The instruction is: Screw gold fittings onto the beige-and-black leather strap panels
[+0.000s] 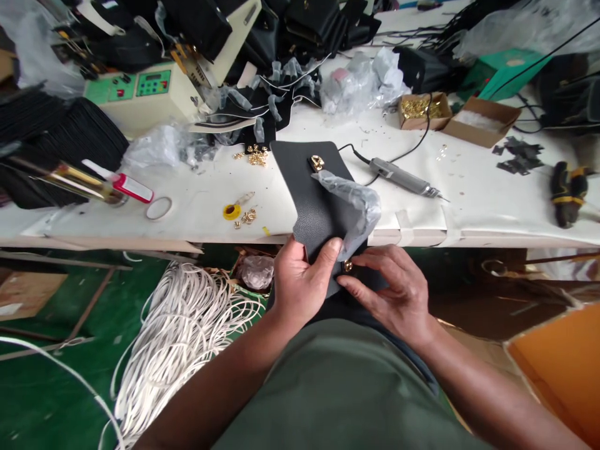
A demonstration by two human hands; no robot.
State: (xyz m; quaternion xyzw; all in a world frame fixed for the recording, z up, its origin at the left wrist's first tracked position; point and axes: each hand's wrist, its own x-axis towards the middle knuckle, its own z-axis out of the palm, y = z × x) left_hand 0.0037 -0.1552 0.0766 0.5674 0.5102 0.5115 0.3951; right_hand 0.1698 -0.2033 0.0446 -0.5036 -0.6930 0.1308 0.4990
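Observation:
A black leather panel (314,194) lies partly on the white table and hangs over its front edge toward me. My left hand (304,275) grips the panel's near part, thumb on top. A gold metal fitting (347,265) sits at the near end of the panel, and the fingers and thumb of my right hand (394,284) close around its right side. Farther up the panel is a gold clasp (317,163). A strip wrapped in clear plastic (359,206) runs across the panel from near the clasp down to the gold fitting.
An electric screwdriver (405,178) with a cord lies right of the panel; pliers (568,194) are at the far right. Small gold fittings (255,155), a red bottle (134,186) and a tape ring (158,208) lie left. Behind stand a machine (145,94) and a parts box (424,111).

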